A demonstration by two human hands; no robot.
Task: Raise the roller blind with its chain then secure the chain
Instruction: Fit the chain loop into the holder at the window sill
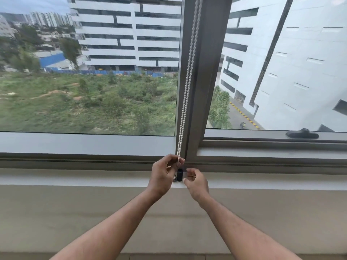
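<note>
A white beaded chain (pixel 188 79) hangs in two strands down the grey window mullion (pixel 206 72). My left hand (pixel 164 175) pinches the chain's lower end just above the sill. A small black chain holder (pixel 179 175) sits on the sill right below that grip. My right hand (pixel 197 184) hovers just right of the holder, fingers curled and apart, touching nothing I can make out. The roller blind itself is out of view; both panes are uncovered.
A pale window sill (pixel 93 178) runs across the view, with a beige wall below it. A black window handle (pixel 302 133) lies on the right frame's lower rail. Buildings and a green field show through the glass.
</note>
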